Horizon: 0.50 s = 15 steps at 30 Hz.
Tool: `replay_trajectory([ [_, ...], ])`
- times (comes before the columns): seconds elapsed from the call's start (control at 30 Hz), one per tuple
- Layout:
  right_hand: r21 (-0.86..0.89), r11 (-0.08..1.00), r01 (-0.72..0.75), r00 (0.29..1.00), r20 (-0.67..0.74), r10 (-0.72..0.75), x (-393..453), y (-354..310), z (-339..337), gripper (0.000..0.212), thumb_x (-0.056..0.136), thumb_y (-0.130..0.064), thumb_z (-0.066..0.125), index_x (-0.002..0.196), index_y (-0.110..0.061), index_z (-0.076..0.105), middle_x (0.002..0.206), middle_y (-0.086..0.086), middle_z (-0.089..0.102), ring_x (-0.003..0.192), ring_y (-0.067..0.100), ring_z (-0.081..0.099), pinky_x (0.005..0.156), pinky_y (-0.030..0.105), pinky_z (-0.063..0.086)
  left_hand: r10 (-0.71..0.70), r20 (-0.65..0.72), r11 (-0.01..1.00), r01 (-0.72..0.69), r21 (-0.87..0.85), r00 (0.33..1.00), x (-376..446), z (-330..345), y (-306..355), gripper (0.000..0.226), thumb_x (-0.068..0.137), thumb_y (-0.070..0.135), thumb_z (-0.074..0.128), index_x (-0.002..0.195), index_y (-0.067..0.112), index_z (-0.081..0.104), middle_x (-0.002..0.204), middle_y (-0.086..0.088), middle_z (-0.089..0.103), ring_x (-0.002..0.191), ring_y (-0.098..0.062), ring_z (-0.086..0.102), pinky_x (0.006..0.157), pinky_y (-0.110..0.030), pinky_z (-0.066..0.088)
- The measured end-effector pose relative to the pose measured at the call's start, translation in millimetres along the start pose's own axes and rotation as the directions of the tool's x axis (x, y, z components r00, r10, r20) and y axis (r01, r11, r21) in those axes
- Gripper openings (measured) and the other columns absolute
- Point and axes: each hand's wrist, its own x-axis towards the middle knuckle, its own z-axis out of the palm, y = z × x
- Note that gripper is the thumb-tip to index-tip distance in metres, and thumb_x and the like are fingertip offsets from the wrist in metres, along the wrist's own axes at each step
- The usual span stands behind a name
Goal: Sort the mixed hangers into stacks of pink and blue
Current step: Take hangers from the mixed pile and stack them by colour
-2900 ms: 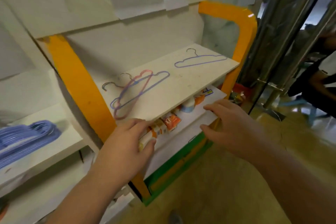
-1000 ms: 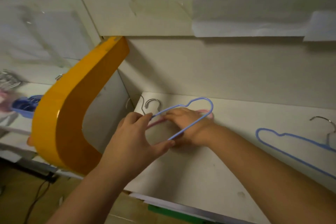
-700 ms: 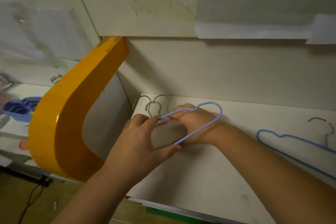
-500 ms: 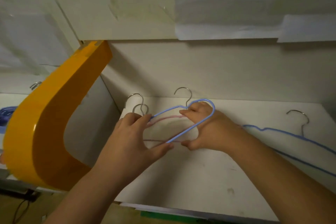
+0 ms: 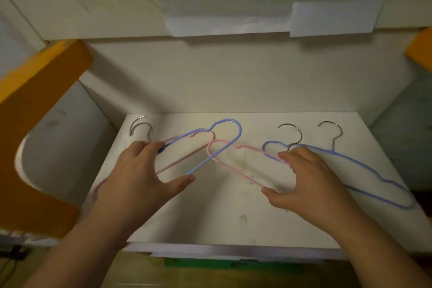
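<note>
left hand (image 5: 142,177) gripping blue hanger (image 5: 217,145), right hand (image 5: 311,180) — pink hanger (image 5: 236,168)

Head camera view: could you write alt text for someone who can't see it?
Two hands pull hangers apart on a white shelf: the left hand grips a blue hanger lying over a pink one, and the right hand holds a pink hanger. Another blue hanger lies at the right.

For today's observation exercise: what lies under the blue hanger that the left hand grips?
Under that blue hanger lie a pink hanger and the white shelf. The left hand covers part of both, so their lower ends cannot be seen.
</note>
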Motion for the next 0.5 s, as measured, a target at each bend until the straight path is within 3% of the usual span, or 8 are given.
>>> replay_trajectory([
  [0.23, -0.002, 1.0, 0.029, 0.998, -0.063, -0.029, -29, -28, -6, 0.081, 0.059, -0.067, 0.07, 0.126, -0.024, 0.055, 0.106, -0.016, 0.046, 0.105, 0.007, 0.049, 0.087, 0.031, 0.049, 0.009, -0.036, 1.0, -0.008, 0.025, 0.999, -53, -25, 0, 0.097, 0.058, 0.086, 0.05, 0.138, 0.032, 0.04, 0.124, 0.013, 0.045, 0.111, -0.008, 0.044, 0.09, -0.03, 0.049],
  [0.5, -0.03, 0.991, 0.127, 0.991, -0.03, -0.128, -88, -128, -3, 0.077, 0.059, -0.063, 0.072, 0.124, -0.026, 0.054, 0.106, -0.014, 0.045, 0.1, 0.006, 0.047, 0.083, 0.027, 0.045, 0.034, -0.131, 0.999, -0.035, -0.001, 0.991, -167, -79, -47, 0.093, 0.059, 0.079, 0.057, 0.137, 0.031, 0.044, 0.121, 0.014, 0.043, 0.114, -0.009, 0.041, 0.093, -0.026, 0.042],
])
